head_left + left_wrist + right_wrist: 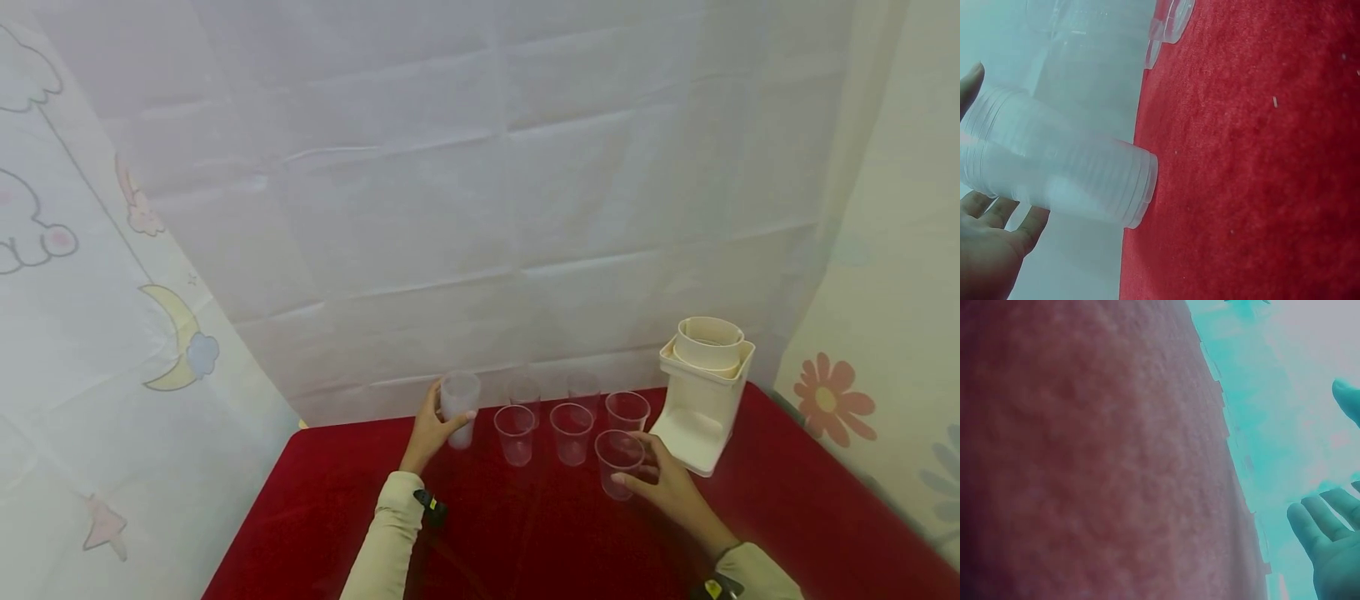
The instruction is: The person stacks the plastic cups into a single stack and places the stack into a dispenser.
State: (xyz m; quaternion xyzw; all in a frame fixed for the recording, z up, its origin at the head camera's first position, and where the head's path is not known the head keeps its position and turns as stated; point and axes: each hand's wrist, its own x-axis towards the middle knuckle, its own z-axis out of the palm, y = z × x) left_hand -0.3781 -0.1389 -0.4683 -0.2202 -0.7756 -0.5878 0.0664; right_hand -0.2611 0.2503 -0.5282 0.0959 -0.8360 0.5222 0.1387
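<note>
A tall stack of nested clear plastic cups (460, 393) is in my left hand (427, 432), with the thumb in front and fingers around the far side. The left wrist view shows the stack (1079, 165) with its base by the red cloth; contact there is unclear. My right hand (669, 482) holds a single clear plastic cup (617, 468), thumb on its near side and fingers behind. Between the hands stand several more clear cups (572, 442), upright with open tops. Glare washes out the cup beside my right hand (1342, 559) in the right wrist view.
A cream plastic stand (693, 425) with a round collar (708, 354) on top is behind my right hand. Red cloth (510, 542) covers the table. A pale creased sheet (450, 208) hangs close behind the cups, and printed sheets flank both sides.
</note>
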